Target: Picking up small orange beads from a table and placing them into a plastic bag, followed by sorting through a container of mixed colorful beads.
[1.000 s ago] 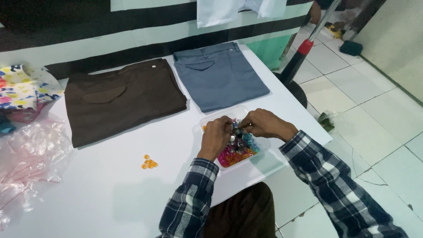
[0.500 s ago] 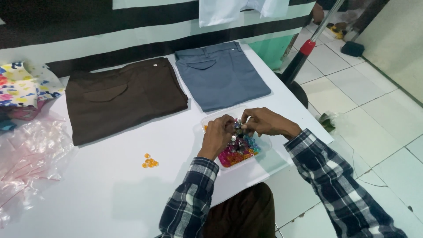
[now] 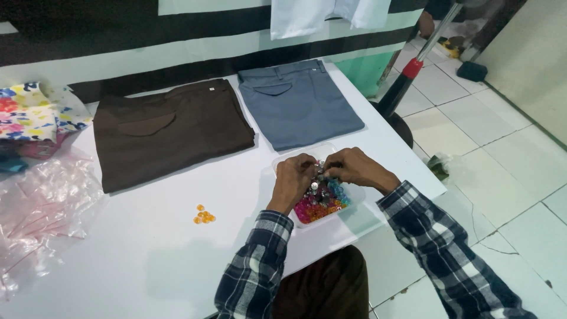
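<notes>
Our left hand [image 3: 293, 177] and right hand [image 3: 351, 167] meet over a clear plastic tray [image 3: 354, 195] near the front-right edge of the white table [image 3: 136, 254]. Tray holds small beads [image 3: 322, 207], pink, orange, blue, w/ a few silvery ones on top. Both sets of fingertips curl inward, pinched together at the tray's middle on sth small; can't tell what, too tiny and hidden by the fingers. Left hand rests on the beads; right hand sits just above the tray's far rim.

Small cluster of orange beads [image 3: 204, 215] lies loose on the table, well left of the tray. Behind: folded brown trousers [image 3: 171, 130] and folded blue-grey trousers [image 3: 301, 103], side by side, just apart. Crinkled clear plastic bag [image 3: 41, 207] at far left, floral fabric [image 3: 29, 115] beyond it.
</notes>
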